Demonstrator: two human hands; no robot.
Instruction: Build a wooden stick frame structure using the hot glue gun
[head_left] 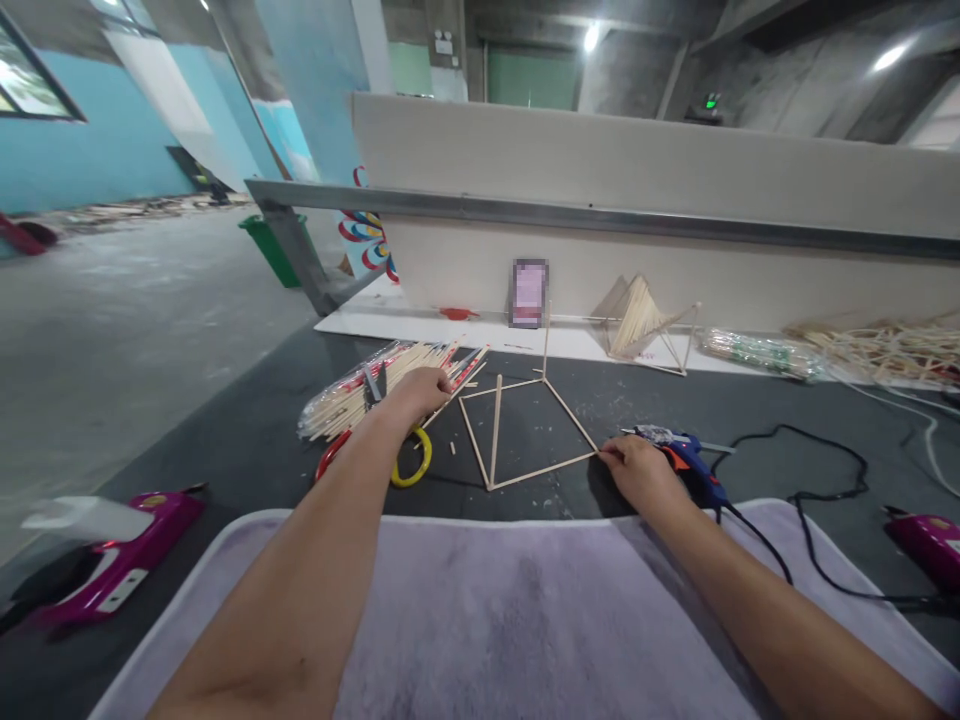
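A frame of thin wooden sticks (544, 467) lies on the dark table, a four-sided base with two sticks standing up from its corners. My right hand (637, 468) pinches its right corner between thumb and fingers. Just beyond that hand lies a blue and orange glue gun (694, 468) with a black cord. At the left, my left hand (421, 392) reaches over a pile of loose wooden sticks (345, 405), partly in clear plastic. Its fingers are closed; what they hold is hidden. Under the left forearm are scissors (425, 462) with yellow and red handles.
Against the white board (480, 270) lean a phone (529, 292) and a stick model (641, 318). Wrapped sticks (761, 353) lie at the back right. A purple cloth (480, 610) covers the near side. Magenta tools (139, 560) sit at both edges; cords (817, 495) run along the right.
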